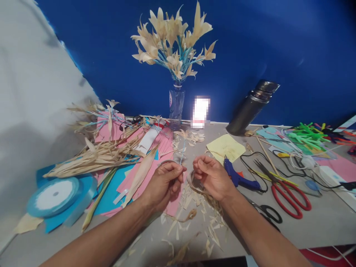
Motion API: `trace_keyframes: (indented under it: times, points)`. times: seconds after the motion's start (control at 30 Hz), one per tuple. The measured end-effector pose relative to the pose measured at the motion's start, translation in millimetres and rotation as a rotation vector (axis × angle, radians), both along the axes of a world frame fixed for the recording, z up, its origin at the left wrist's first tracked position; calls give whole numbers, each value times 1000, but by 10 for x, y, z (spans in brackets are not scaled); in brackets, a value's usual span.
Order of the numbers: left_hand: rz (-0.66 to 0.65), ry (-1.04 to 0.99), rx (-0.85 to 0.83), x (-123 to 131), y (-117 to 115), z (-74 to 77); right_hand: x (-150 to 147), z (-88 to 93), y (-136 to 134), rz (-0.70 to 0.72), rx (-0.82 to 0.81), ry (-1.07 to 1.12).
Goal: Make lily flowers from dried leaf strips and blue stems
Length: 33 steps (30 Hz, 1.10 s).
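Observation:
My left hand [170,176] pinches the light blue stem [183,152] of a small corn-husk flower [182,135], which stands upright above its fingertips. A little to the right, my right hand [210,171] is closed with thumb and fingers together. Whatever lies between those fingers is too small to make out. A pale curled strip [191,181] shows beside and below the right hand; whether the hand grips it I cannot tell. Close to the right hand lie a blue glue gun [241,178] and a yellow paper square [226,146].
Husk flowers fill a clear bottle [177,105] at the back. Dry husks [97,159], pink and blue sheets and a ribbon roll [52,196] lie left. Red-handled scissors [289,194], black-handled scissors [268,213] and a dark flask [250,109] are right. Husk scraps [214,226] litter the front.

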<state>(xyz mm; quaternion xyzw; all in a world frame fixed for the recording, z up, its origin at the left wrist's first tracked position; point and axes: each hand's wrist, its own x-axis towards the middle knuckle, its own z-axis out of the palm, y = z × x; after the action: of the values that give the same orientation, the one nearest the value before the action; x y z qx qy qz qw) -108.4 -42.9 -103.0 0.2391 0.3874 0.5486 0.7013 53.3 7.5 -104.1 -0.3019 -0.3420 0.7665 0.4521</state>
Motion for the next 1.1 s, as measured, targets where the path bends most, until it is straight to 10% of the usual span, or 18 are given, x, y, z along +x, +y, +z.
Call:
trace_keyframes:
  times: [0.43, 0.67, 1.1]
  points:
    - [95, 206, 15, 3, 0, -17, 90, 69, 34, -146, 81, 123]
    - [89, 284, 40, 26, -31, -12, 131, 10, 66, -340, 318, -493]
    - [-10, 333, 35, 100, -85, -86, 114, -26, 0, -51, 323, -322]
